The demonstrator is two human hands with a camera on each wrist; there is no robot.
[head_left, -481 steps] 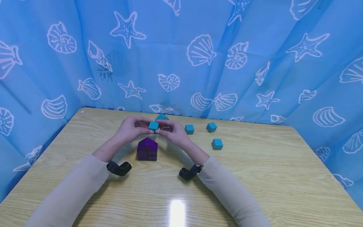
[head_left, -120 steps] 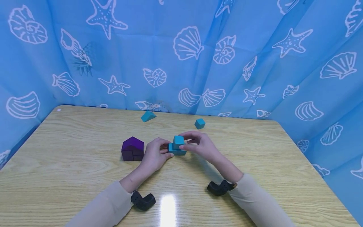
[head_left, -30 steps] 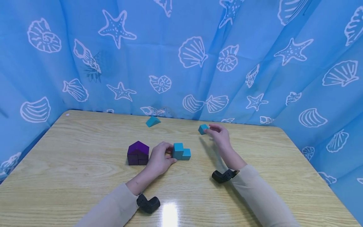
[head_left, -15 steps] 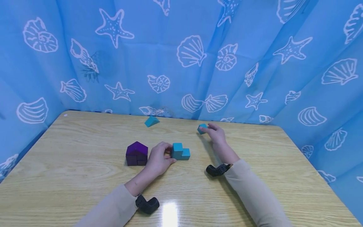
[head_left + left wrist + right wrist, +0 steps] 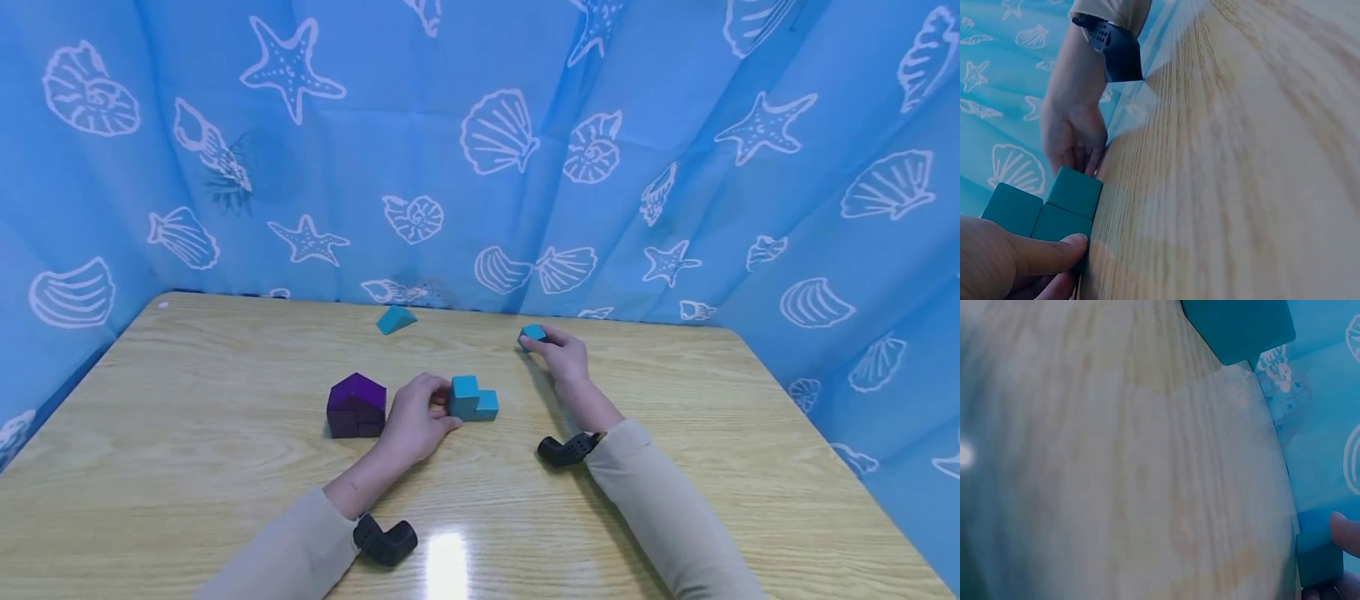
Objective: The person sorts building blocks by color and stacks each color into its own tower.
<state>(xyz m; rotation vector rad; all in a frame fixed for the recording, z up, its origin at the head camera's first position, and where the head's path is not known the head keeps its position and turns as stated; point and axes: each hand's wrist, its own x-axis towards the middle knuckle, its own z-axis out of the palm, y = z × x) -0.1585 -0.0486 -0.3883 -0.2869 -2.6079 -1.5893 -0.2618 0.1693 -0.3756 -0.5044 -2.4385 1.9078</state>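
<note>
Three teal cubes [image 5: 464, 398] stand together mid-table, two side by side and one on top of the left one. My left hand [image 5: 416, 421] grips the lower left cube [image 5: 1063, 224], with its thumb across that cube's face in the left wrist view. Farther back on the right, my right hand [image 5: 566, 357] pinches another teal cube [image 5: 532, 332] between thumb and fingers. That cube [image 5: 1319, 561] appears at the lower right of the right wrist view. Left of my left hand sits a purple house-shaped block group [image 5: 357, 407] with a pitched top.
A teal triangular block [image 5: 395, 319] lies near the back edge of the wooden table [image 5: 187, 467]. Behind the table hangs a blue curtain [image 5: 420, 150] with white shell prints. Black bands with cameras [image 5: 385, 542] are on both wrists.
A cube held in both hands earlier gave way to a three-cube stack. My right hand left the stack, reached the far cube and pinched it. My left hand stayed at the stack.
</note>
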